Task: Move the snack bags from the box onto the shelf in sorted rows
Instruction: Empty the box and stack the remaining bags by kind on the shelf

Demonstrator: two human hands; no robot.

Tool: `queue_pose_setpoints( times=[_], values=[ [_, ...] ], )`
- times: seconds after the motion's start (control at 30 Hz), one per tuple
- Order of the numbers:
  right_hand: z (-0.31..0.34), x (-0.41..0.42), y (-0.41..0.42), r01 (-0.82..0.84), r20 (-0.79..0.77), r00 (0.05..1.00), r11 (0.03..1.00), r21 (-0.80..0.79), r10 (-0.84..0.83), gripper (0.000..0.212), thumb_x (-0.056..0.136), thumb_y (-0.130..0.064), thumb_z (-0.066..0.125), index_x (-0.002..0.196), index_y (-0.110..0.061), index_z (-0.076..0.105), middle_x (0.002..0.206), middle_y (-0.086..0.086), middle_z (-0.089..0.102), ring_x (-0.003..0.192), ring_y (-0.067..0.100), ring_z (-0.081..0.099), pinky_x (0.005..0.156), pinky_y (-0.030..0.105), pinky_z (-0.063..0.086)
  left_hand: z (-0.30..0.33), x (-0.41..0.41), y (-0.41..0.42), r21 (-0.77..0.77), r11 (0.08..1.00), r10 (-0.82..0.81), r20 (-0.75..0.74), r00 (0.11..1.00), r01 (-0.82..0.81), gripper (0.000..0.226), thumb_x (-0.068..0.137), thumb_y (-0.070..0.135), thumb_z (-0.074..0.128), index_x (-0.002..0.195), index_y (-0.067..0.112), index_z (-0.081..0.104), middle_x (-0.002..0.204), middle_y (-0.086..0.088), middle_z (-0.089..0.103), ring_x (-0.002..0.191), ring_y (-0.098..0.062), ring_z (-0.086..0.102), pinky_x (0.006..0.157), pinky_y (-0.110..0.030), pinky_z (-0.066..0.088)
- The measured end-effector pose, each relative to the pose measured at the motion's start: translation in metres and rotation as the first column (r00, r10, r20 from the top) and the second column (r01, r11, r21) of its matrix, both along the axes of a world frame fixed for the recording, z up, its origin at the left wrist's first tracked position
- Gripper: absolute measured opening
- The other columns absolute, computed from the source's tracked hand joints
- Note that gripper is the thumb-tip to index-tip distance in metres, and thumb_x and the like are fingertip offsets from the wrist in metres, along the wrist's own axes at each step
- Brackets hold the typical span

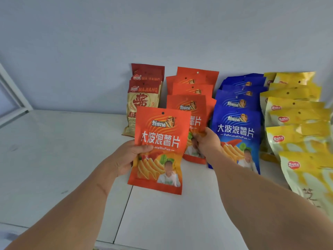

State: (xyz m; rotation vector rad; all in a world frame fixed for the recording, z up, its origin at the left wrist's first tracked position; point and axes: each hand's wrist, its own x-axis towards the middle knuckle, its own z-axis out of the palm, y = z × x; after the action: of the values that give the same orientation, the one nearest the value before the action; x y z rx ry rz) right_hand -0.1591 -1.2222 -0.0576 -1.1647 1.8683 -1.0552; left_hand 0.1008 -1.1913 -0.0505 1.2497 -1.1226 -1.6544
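Observation:
An orange chip bag (160, 148) is held upright in front of the shelf by my left hand (128, 156), thumb across its left edge. My right hand (207, 141) grips the front bag of the orange row (191, 91) at its lower right side. Four rows of bags lean toward the back wall: a brown and beige row (144, 87) at the left, then the orange row, a blue row (237, 123), and a yellow row (297, 114) at the far right. The box is out of view.
The white shelf board (54, 150) stretches to the left of the rows, with a seam (124, 210) running front to back. A white frame post (12, 94) stands at the left edge. The pale wall rises behind the bags.

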Motion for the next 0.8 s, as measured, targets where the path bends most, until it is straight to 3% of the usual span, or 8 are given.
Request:
queue_pose_setpoints(
  times=[0.1,0.27,0.33,0.43,0.5,0.6,0.7,0.8],
  values=[
    [0.000,0.002,-0.001,0.046,-0.004,0.999,0.999,0.007,-0.046,0.017,0.097,-0.034,0.062,0.101,-0.019,0.055,0.089,0.006,0.070,0.073,0.024,0.069,0.066,0.041,0.061,-0.005,-0.002,-0.005,-0.004,1.000,-0.003,-0.006,1.000,0.003,0.048,0.076,0.018,0.079,0.122,0.010,0.069,0.117,-0.014,0.074,0.108,-0.034,0.071,0.098,-0.050,0.053],
    [0.011,0.002,0.005,0.065,0.005,0.998,0.998,-0.009,-0.065,0.036,0.097,-0.022,0.063,0.128,-0.015,0.046,0.075,-0.009,0.051,0.055,0.004,0.048,0.034,0.013,0.034,-0.003,-0.010,-0.011,-0.025,1.000,-0.001,-0.019,1.000,0.001,0.049,0.073,0.018,0.080,0.121,0.012,0.069,0.114,-0.011,0.075,0.105,-0.030,0.072,0.093,-0.046,0.056],
    [0.017,0.005,0.005,0.065,-0.037,0.997,0.997,-0.040,-0.066,0.042,0.096,-0.020,0.062,0.134,-0.015,0.044,0.084,-0.005,0.056,0.060,0.006,0.051,0.041,0.015,0.037,0.000,-0.014,-0.013,-0.035,0.999,0.011,-0.032,0.999,-0.012,0.046,0.076,0.015,0.080,0.121,0.014,0.069,0.113,-0.009,0.076,0.103,-0.028,0.074,0.090,-0.045,0.057],
    [0.026,0.009,0.009,0.037,-0.234,0.971,0.998,-0.050,-0.048,0.032,0.099,-0.020,0.054,0.130,-0.011,0.049,0.117,0.008,0.061,0.095,0.025,0.061,0.072,0.031,0.046,0.002,-0.018,-0.020,-0.045,0.999,0.010,-0.021,1.000,-0.011,0.038,0.083,0.011,0.077,0.119,0.016,0.070,0.112,-0.008,0.076,0.103,-0.028,0.074,0.092,-0.047,0.056],
    [0.028,0.008,0.017,-0.024,-0.458,0.889,0.999,-0.030,0.008,0.023,0.100,-0.020,0.050,0.120,-0.009,0.054,0.119,0.010,0.058,0.104,0.030,0.059,0.080,0.037,0.047,0.000,-0.020,-0.028,-0.051,0.999,0.001,-0.013,1.000,-0.002,0.042,0.081,0.013,0.080,0.121,0.019,0.069,0.114,-0.007,0.076,0.107,-0.030,0.072,0.099,-0.052,0.053],
    [0.025,0.002,0.033,-0.101,-0.731,0.676,0.994,0.033,0.093,0.015,0.100,-0.015,0.047,0.110,-0.010,0.056,0.109,0.008,0.058,0.101,0.030,0.059,0.076,0.037,0.047,-0.005,-0.028,-0.039,-0.052,0.999,0.001,0.017,1.000,0.000,0.044,0.078,0.019,0.084,0.119,0.024,0.070,0.115,-0.005,0.076,0.111,-0.031,0.070,0.103,-0.056,0.049],
    [0.017,-0.003,0.048,-0.136,-0.840,0.525,0.988,0.077,0.138,0.013,0.099,-0.014,0.047,0.108,-0.013,0.057,0.107,0.005,0.062,0.098,0.026,0.060,0.069,0.034,0.044,-0.013,-0.044,-0.046,-0.079,0.996,0.041,0.050,0.998,-0.037,0.040,0.075,0.023,0.086,0.112,0.030,0.073,0.110,0.000,0.077,0.110,-0.028,0.070,0.103,-0.055,0.049],
    [0.011,-0.005,0.058,-0.157,-0.862,0.485,0.984,0.079,0.146,0.017,0.101,-0.017,0.045,0.112,-0.014,0.057,0.109,0.004,0.063,0.100,0.025,0.060,0.069,0.032,0.041,-0.019,-0.061,-0.051,-0.145,0.983,0.123,0.080,0.989,-0.110,0.032,0.079,0.022,0.083,0.109,0.030,0.072,0.105,0.005,0.078,0.106,-0.022,0.071,0.103,-0.051,0.050]
  ],
)
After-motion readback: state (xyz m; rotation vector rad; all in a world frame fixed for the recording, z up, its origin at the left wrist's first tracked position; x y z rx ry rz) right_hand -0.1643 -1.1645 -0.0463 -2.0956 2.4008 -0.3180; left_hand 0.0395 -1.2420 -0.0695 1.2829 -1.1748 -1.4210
